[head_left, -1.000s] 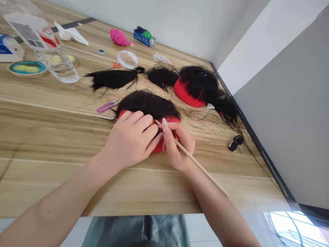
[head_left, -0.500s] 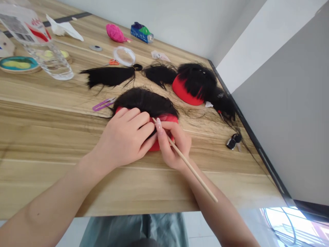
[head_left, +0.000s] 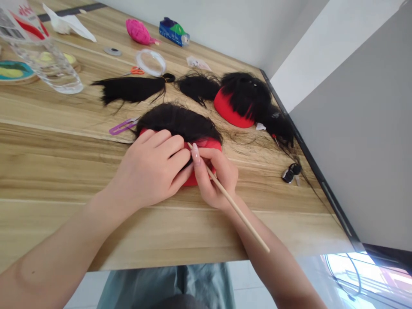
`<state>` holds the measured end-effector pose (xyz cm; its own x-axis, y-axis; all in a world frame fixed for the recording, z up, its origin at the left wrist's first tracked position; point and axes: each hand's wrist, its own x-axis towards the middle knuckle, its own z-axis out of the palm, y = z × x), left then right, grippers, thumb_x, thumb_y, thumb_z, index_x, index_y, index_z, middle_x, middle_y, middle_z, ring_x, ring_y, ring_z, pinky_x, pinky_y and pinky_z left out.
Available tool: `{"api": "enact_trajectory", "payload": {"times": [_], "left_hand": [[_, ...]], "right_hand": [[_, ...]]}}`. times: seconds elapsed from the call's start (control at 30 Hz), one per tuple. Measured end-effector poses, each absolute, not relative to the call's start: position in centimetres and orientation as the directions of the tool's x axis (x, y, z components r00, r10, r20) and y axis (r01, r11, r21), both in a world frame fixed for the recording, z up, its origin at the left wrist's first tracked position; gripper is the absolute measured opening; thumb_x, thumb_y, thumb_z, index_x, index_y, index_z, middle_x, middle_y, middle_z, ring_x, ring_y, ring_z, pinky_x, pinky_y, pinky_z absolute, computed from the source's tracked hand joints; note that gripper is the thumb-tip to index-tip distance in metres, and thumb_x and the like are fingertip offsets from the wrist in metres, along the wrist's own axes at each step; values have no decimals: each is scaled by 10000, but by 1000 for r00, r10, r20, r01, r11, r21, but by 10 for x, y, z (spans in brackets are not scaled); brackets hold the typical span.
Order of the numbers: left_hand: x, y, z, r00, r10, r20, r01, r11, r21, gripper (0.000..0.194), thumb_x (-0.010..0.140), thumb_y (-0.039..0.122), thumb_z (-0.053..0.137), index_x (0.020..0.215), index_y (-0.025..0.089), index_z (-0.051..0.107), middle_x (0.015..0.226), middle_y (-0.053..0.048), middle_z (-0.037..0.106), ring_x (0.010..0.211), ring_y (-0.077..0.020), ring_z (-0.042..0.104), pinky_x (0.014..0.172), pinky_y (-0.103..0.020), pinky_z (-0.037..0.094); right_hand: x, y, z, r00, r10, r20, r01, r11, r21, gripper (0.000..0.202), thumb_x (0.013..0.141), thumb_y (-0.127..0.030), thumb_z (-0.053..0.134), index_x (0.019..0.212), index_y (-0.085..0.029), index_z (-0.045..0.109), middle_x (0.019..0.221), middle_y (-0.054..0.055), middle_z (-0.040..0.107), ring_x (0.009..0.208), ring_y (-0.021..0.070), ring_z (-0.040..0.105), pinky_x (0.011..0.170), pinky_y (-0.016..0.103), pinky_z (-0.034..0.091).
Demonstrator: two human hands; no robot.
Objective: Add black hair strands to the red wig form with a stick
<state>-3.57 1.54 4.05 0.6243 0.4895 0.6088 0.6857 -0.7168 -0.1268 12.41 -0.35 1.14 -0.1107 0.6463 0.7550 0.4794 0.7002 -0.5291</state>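
Observation:
A red form topped with black hair lies on the wooden table in front of me. My left hand rests over its near left part, fingers curled and pressed onto it; what its fingertips grip is hidden. Pinched in my right hand is a thin wooden stick, its tip at the red surface beside my left fingers. The stick's other end points down to the right, over my forearm.
Behind lie a black hair bundle, another red form with hair, purple snips, orange scissors, a clear ring, pink yarn and a blue box. A water bottle stands left, keys right.
The whole view has shifted slightly, so the table items appear a little further left and up. Both hands keep nearly the same pose on the red form, the stick still in my right hand.

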Motion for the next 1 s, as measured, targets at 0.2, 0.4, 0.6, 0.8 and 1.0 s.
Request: {"api": "enact_trajectory", "payload": {"times": [0.2, 0.4, 0.6, 0.8, 1.0], "left_hand": [[-36, 15, 40, 624, 509, 593, 691, -714, -115, 225, 880, 248, 470, 698, 199, 593, 725, -70, 562, 702, -227, 471, 590, -385, 348], [-37, 15, 40, 637, 505, 582, 698, -699, -157, 234, 889, 259, 458, 690, 208, 570, 732, -61, 554, 700, -217, 474, 609, -384, 373], [-37, 15, 40, 640, 482, 598, 688, -705, -169, 245, 905, 261, 435, 700, 204, 557, 732, -60, 551, 695, -213, 464, 608, -380, 374], [-38, 13, 41, 654, 493, 574, 689, -702, -182, 239, 917, 257, 424, 730, 201, 561, 749, -65, 555, 716, -217, 467, 631, -386, 379], [-38, 12, 44, 671, 488, 558, 683, -701, -207, 251, 931, 258, 405, 750, 185, 563, 753, -57, 554, 727, -209, 471, 645, -373, 393]], "right_hand": [[124, -3, 12, -124, 612, 781, 504, 717, -482, 107, 908, -154, 533, 973, -188, 612, 795, 11, 701, 663, 119, 647, 615, 242, 528], [125, -4, 12, -147, 629, 763, 546, 695, -468, 132, 902, -159, 525, 994, -206, 608, 803, 16, 702, 630, 120, 626, 643, 242, 523], [125, -2, 12, -148, 602, 785, 546, 711, -443, 114, 903, -155, 529, 973, -189, 612, 794, 11, 704, 604, 104, 608, 595, 232, 503], [124, -3, 13, -144, 606, 782, 547, 707, -447, 111, 901, -151, 531, 964, -198, 609, 776, 8, 700, 614, 108, 623, 605, 233, 509], [124, -3, 13, -158, 590, 792, 537, 724, -433, 128, 885, -109, 555, 967, -198, 595, 812, 6, 712, 660, 96, 635, 652, 204, 515]]}}
